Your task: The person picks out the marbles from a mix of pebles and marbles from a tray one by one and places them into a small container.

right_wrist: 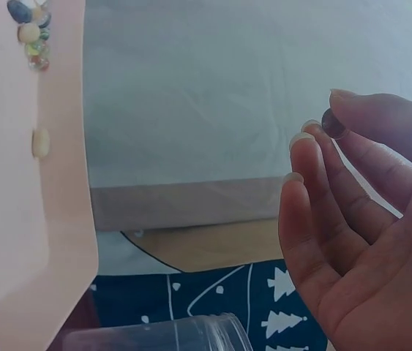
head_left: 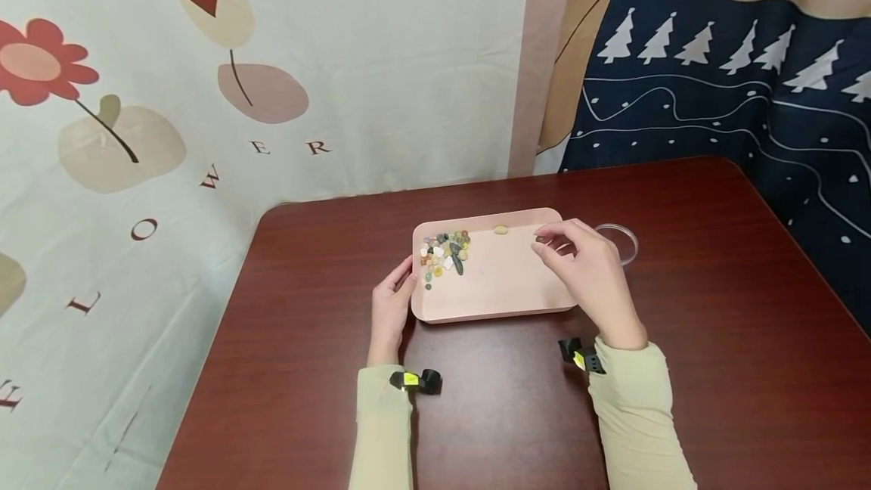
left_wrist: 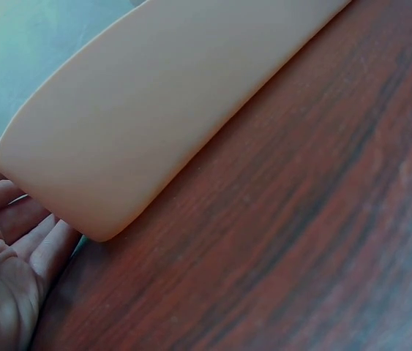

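My left hand [head_left: 391, 312] rests against the left end of a shallow pink tray [head_left: 503, 278]. In the left wrist view its fingers [left_wrist: 48, 248] touch the outside of the tray wall. Over the right part of the tray, my right hand [head_left: 595, 274] pinches a small dark round stone [right_wrist: 332, 124] between thumb and fingertips. The other fingers are spread, gently bent. A pile of small mixed-colour stones [head_left: 445, 252] lies at the tray's left end. One pale yellowish stone [head_left: 500, 230] sits apart near the far wall.
A clear round plastic container [head_left: 633, 248] stands just right of the tray, partly behind my right hand. The dark red wooden table [head_left: 490, 392] meets a printed curtain [head_left: 408, 82] at the back.
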The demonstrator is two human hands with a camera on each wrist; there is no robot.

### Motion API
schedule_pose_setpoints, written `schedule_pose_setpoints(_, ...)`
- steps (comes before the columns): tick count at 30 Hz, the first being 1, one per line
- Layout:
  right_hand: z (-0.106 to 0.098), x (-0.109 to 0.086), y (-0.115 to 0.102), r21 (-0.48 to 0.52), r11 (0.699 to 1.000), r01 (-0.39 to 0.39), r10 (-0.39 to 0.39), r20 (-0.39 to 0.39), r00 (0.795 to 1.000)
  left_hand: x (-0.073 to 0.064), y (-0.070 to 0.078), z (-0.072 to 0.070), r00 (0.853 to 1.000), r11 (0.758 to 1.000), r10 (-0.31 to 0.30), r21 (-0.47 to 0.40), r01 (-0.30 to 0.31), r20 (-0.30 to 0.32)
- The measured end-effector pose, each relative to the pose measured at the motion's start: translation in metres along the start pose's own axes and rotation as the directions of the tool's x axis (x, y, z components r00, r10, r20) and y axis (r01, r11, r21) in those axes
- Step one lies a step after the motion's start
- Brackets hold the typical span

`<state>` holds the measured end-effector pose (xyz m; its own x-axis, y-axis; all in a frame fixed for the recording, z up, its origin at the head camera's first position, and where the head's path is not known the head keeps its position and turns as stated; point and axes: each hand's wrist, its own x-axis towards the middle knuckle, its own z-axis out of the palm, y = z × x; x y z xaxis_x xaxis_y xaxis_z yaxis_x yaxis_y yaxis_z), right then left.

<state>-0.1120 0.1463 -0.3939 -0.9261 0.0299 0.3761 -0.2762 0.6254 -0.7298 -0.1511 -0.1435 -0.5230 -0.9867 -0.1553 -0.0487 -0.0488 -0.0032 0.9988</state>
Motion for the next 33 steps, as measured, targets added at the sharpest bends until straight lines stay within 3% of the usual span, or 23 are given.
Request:
schedule_pose_setpoints(12, -0.013, 0.0, 0.003, -0.016, 1.0, -0.015, 0.014, -0.05, 0.999, -0.001, 0.0, 0.0, 1.0, 1.0, -0.001, -0.002, 0.001, -0.003)
schedule_pose_setpoints(21, -0.022, -0.002, 0.012, 0.0, 0.992, -0.125, 0.124, -0.082, 0.989, 0.001, 0.0, 0.0, 1.0, 1.0, 0.004, 0.003, -0.004, -0.012)
schedule_pose_setpoints(33, -0.029, -0.001, 0.022, 0.019, 0.988, -0.156, 0.157, -0.156, 0.975, 0.0, 0.001, -0.001, 1.0, 1.0, 0.008, -0.004, -0.008, -0.009)
